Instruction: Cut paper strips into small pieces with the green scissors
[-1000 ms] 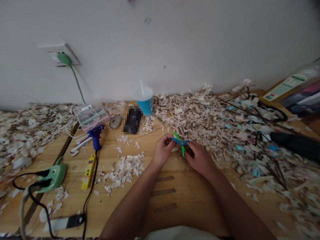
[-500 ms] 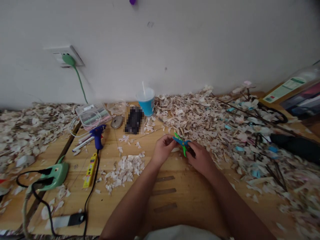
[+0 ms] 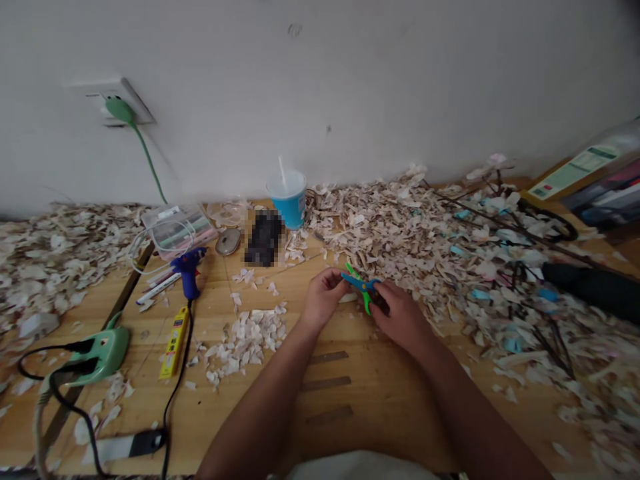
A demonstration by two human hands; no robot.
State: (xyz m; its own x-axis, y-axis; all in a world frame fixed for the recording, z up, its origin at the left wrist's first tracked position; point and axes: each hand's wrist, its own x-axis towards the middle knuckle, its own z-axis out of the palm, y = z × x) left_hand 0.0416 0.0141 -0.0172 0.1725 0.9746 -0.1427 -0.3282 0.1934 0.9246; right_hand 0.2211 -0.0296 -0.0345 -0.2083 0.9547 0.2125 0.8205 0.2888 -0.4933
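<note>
My right hand (image 3: 400, 307) is closed on the handles of a small pair of scissors (image 3: 361, 283) with blue and green parts. The blades are spread and point left toward my other hand. My left hand (image 3: 324, 295) has its thumb and fingers pinched together right at the blade tips. Whatever sits in that pinch is too small and hidden to make out. Beneath the scissors a pale shaving (image 3: 349, 297) lies on the wooden table (image 3: 380, 387). A loose heap of dry, pale petal-like scraps (image 3: 380, 227) spreads just beyond both hands.
A small pile of pale pieces (image 3: 250, 340) lies left of my forearm. Farther left are a blue glue gun (image 3: 189, 273), a yellow box (image 3: 173, 343) and a green power strip (image 3: 103, 353) with cords. A blue cup (image 3: 289, 200) stands near the wall; branches (image 3: 525, 230) lie right.
The view has shifted slightly, so the table items sit a little farther left. My hands and the scissors keep nearly the same pose, with the blades still spread.
</note>
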